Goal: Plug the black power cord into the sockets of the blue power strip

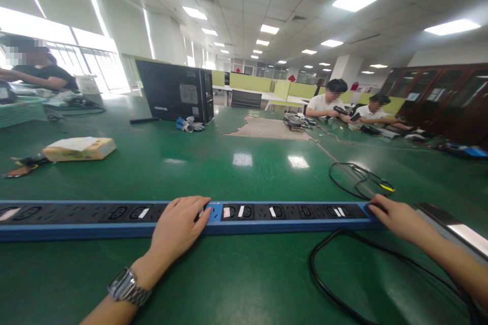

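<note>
Blue-edged, the power strip (pixel 290 213) lies across the table (pixel 236 274), the left hand (pixel 179 227) clasping it partway along, the right hand (pixel 396 219) pinching its end, fingers narrowed, probably steadying its length.

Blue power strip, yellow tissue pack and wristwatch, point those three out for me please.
Blue power strip (pixel 290 212): head view, on its black socket panel.
Yellow tissue pack (pixel 81 153): head view, on its near side.
Wristwatch (pixel 122 284): head view, on its face.
</note>
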`<action>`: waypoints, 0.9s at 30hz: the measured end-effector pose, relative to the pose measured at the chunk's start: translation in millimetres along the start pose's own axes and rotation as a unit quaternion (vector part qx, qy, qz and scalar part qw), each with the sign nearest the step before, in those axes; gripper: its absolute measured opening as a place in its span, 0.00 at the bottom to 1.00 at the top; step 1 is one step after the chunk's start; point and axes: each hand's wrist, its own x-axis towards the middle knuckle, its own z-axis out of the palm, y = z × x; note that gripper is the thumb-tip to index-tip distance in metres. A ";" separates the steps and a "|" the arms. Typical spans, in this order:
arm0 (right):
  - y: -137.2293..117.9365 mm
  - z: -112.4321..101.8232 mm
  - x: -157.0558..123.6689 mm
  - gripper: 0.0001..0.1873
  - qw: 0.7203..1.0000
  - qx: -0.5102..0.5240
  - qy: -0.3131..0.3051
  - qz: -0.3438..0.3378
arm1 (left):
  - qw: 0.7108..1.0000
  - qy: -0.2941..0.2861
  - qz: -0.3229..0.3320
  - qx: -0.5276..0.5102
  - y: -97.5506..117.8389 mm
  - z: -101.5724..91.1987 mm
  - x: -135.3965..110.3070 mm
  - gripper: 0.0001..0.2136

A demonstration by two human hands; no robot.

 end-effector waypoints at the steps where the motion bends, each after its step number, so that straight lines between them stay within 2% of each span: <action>1: 1.5 0.3 3.3 0.13 0.999 0.009 -0.040 -0.010 | 1.000 0.000 0.000 -0.003 0.2 -0.1 -0.1 0.18; 3: 3.9 -0.1 8.7 0.13 0.996 0.029 -0.084 -0.011 | 1.000 0.001 -0.001 -0.007 0.2 -0.2 -0.2 0.18; 9: 1.1 -0.7 4.4 0.13 0.995 0.081 -0.058 0.017 | 1.000 0.002 0.000 -0.009 -1.5 0.6 -1.0 0.17; 14: -1.1 0.4 -1.2 0.16 0.993 0.089 -0.064 0.041 | 1.000 -0.010 0.004 0.010 -1.1 0.3 -1.2 0.18; 25: 3.2 15.2 -15.9 0.24 0.993 -0.006 -0.043 0.107 | 1.000 -0.005 0.010 0.029 -3.4 4.3 -1.1 0.18; 27: 7.3 15.0 -15.9 0.26 0.992 -0.009 -0.056 0.110 | 1.000 -0.003 0.007 0.026 -2.1 3.9 -0.7 0.17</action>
